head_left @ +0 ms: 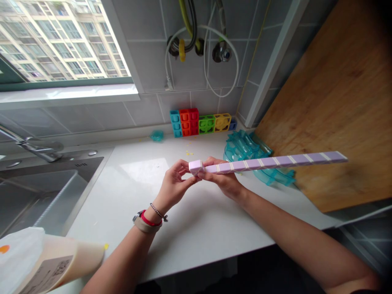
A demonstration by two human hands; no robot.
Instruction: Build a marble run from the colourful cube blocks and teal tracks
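Note:
A long, thin lilac bar, split into several segments by pale lines, stretches out to the right above the worktop. My right hand is closed around its near end, fingers behind and thumb in front. A short lilac block sits at the bar's left end, pinched between the thumb and fingers of my left hand. Both hands meet there, over the middle of the white worktop. Whether block and bar are joined I cannot tell.
Coloured hollow blocks stand against the tiled wall. Teal translucent plastic pieces lie under the bar, beside a large wooden board. Left are a sink with a tap and a labelled pale container.

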